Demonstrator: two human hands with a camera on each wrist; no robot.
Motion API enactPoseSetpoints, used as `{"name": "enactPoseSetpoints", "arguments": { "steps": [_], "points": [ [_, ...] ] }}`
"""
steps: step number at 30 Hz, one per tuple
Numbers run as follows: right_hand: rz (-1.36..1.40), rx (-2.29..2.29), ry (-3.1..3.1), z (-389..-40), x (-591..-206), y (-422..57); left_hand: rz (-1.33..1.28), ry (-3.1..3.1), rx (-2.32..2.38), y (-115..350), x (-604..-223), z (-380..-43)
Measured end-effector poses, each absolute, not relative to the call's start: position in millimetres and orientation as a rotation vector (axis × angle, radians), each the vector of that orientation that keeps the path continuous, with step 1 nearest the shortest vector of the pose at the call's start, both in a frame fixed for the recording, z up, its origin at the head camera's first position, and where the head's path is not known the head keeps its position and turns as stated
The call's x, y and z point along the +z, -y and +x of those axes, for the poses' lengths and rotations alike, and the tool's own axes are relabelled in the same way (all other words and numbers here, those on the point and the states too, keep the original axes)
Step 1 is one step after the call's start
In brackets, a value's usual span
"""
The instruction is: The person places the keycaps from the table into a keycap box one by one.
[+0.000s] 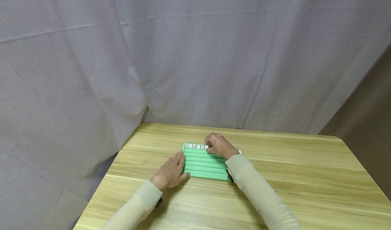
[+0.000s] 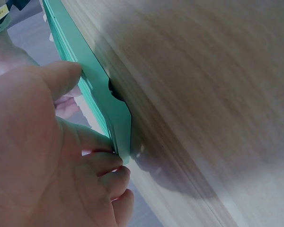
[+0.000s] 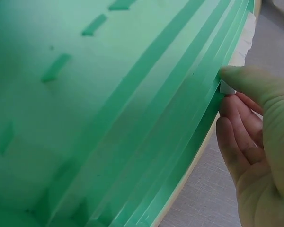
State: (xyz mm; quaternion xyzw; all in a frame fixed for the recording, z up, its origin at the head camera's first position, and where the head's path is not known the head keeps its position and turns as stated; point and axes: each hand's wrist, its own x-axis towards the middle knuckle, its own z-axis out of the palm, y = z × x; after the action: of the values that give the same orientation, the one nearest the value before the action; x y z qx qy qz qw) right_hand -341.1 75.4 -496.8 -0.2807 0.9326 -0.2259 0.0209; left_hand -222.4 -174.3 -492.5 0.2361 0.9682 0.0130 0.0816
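Observation:
A light green ridged tray (image 1: pixel 203 167) lies on the table, its slots running side to side. Small white and tan letter tiles (image 1: pixel 194 146) stand in a row in its far slot, starting from the left corner. My right hand (image 1: pixel 218 145) is at the right end of that row, thumb and fingertips pinching a small white tile (image 3: pixel 226 88) at the slot. My left hand (image 1: pixel 171 170) rests against the tray's left side, fingers stretched along the edge. Its thumb touches the near left corner. The right hand and sleeve hide the tray's right part.
The wooden table (image 1: pixel 305 175) reaches well past the tray on both sides. Behind it hangs a grey curtain (image 1: pixel 198 70). A small white piece (image 1: pixel 240 152) peeks out just beyond the right sleeve.

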Motion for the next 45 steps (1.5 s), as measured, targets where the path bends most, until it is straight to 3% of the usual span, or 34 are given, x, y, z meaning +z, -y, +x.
{"name": "enactPoseSetpoints", "arguments": {
  "steps": [15,29,45],
  "points": [
    [-0.801,-0.754,-2.794,-333,-483,-96,0.701,-2.879,0.062,173,-492,-221],
    [-0.921,-0.577,-2.84,-311,-452,-160,0.691,-2.878,0.028,175,-491,-221],
    [-0.938,-0.501,-2.798,-280,-456,-223,0.7,-2.88,0.042,174,-491,-221]
  ]
}}
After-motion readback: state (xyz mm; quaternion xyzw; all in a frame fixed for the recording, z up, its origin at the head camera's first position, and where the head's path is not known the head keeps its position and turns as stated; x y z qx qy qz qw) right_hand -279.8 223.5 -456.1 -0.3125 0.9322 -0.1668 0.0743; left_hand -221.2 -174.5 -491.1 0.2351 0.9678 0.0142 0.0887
